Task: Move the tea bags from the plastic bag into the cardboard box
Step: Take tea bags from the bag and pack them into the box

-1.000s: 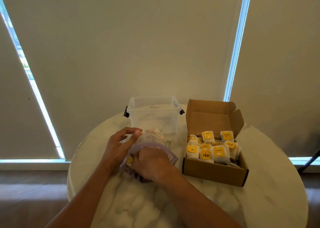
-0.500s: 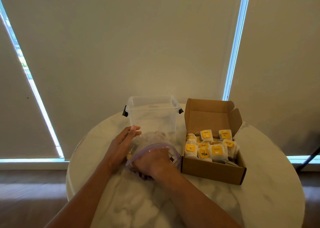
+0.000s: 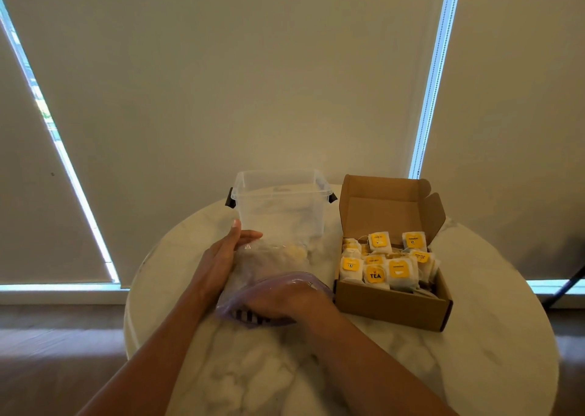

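Observation:
A clear plastic bag with a purple zip rim lies on the round marble table, its mouth toward me. My right hand is inside the mouth, seen through the plastic; what its fingers hold is hidden. My left hand lies flat against the bag's left side, fingers stretched forward. A few tea bags show dimly at the bag's far end. To the right stands an open cardboard box, lid up, with several white tea bags with yellow tags inside.
A clear plastic tub with black side clips stands just behind the bag, near the table's far edge. Closed window blinds fill the background. A dark stand leg shows at the far right, off the table.
My right hand has pushed deeper into the bag's mouth. My left hand has flattened and slid forward along the bag's left side. The bag has stretched out toward the tub.

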Demonstrator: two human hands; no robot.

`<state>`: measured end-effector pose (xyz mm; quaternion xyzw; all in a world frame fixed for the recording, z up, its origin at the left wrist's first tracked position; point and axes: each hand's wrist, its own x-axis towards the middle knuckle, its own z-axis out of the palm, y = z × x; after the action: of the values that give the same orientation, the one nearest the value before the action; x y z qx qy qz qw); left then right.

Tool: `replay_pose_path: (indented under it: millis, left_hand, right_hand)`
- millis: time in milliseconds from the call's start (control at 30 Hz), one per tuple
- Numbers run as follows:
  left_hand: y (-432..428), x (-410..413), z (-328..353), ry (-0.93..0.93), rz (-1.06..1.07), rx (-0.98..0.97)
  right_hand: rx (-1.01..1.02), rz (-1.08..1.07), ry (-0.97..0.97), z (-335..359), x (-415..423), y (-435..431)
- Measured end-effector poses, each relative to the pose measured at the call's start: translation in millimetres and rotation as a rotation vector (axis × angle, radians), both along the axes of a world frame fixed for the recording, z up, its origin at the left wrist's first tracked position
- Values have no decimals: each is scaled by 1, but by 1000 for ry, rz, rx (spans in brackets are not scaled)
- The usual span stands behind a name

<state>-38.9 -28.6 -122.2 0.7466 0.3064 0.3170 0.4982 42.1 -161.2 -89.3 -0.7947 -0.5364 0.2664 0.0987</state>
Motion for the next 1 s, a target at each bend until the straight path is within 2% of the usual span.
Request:
replay_pose_path:
  millis: [67, 167, 500, 633, 767, 900, 1000]
  left_hand:
    - [-1, 1, 1, 61, 4, 12]
    - [2, 2, 1, 113, 7, 2]
    - [3, -1, 1, 76, 45, -17]
    - [4, -2, 0, 57, 56, 12]
    - [0, -2, 2, 64, 43, 78]
    - [-2, -5, -2, -54, -99, 76]
    - [-4, -8, -2, -110, -191, 78]
  right_hand:
    - [-45, 66, -4, 2, 0, -4]
    - [7, 92, -31, 4, 3, -11]
    - [343, 120, -257, 19, 25, -52]
    - [540, 154, -240, 18, 29, -62]
    - [515, 170, -197, 13, 27, -63]
    - [489, 190, -289, 2, 25, -59]
    - [542, 188, -333, -5, 24, -57]
